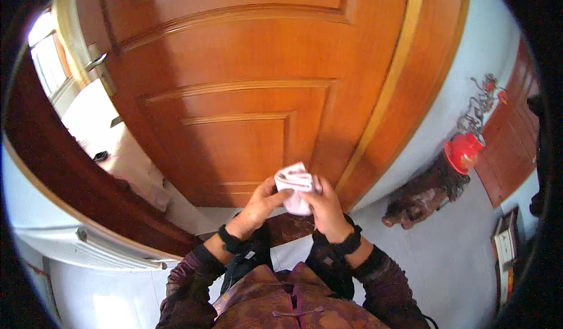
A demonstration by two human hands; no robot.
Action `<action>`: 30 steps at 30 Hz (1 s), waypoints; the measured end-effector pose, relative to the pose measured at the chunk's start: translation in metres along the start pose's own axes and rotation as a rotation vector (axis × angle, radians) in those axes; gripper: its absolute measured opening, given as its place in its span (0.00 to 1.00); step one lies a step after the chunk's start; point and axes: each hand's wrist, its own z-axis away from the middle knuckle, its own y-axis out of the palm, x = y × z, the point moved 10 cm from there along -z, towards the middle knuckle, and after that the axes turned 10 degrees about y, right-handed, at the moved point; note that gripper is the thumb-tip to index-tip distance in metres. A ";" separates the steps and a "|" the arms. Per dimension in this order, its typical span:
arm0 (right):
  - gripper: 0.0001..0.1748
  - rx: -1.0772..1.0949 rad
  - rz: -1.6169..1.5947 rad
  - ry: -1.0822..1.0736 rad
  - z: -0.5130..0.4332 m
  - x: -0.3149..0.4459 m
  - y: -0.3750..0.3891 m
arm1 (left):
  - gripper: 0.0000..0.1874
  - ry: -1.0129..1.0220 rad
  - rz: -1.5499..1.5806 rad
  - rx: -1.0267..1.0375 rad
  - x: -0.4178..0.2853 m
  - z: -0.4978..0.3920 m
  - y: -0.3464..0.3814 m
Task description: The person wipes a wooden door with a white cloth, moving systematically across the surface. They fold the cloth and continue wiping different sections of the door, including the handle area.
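A folded pale pink and white cloth is held between both hands in front of my body. My left hand grips its left side, with the thumb lying across the front. On the right side, my right hand pinches it with thumb and fingers. Some of the fingers are hidden behind the cloth. Both wrists wear black bands. Beyond the hands stands a wooden panelled door with a metal handle near its left edge.
A radiator is on the lower left. Through the doorway a bed shows at left. On the right, a red vase stands on a dark carved wooden stand. A framed thing is at far right.
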 end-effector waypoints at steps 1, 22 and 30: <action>0.24 -0.105 0.047 -0.042 -0.003 0.017 -0.010 | 0.20 0.002 -0.001 -0.004 0.005 0.000 -0.004; 0.21 -0.978 1.634 -1.535 -0.082 0.323 0.036 | 0.17 0.123 -1.227 0.452 0.071 0.064 -0.126; 0.21 -0.835 1.574 -0.942 -0.109 0.112 -0.076 | 0.17 0.172 -1.293 0.386 0.054 0.076 -0.139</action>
